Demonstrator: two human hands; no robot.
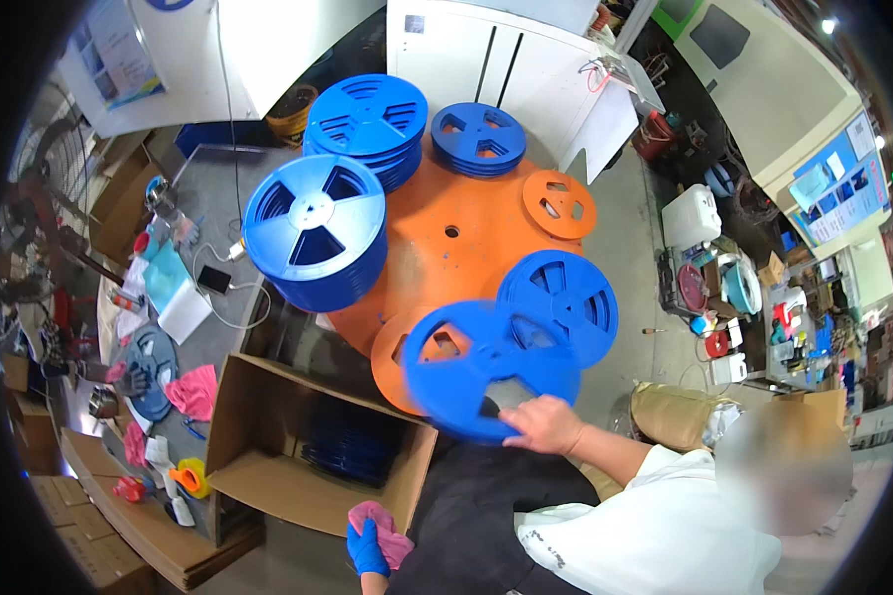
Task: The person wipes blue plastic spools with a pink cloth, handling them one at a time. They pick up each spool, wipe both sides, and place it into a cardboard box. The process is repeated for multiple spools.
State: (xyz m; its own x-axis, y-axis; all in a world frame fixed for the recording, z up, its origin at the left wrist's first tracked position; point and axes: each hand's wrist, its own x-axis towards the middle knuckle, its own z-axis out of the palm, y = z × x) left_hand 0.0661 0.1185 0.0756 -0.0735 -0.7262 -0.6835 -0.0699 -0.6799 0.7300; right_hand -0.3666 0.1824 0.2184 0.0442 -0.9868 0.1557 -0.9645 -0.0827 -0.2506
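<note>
My right hand (546, 426), bare, grips the near edge of a blue reel (486, 354) with wedge-shaped openings. The reel is tilted and slightly blurred, over the near edge of an orange round table (466, 258). It partly covers an orange disc (390, 349) with cut-outs. In a blue glove, my left hand (365, 548) holds a pink cloth (385, 531) beside an open cardboard box (258, 486). Several blue discs (347, 451) lie in the box's shadow. Just behind the held reel is another blue reel (575, 307) on the table's right side.
Tall stacks of blue reels (313, 223) stand on the table's left, with a lower stack (478, 134) at the back. A grey bench (233, 188) at left carries a phone (213, 280), cables and pink rags (191, 392). White cabinets (456, 55) stand behind.
</note>
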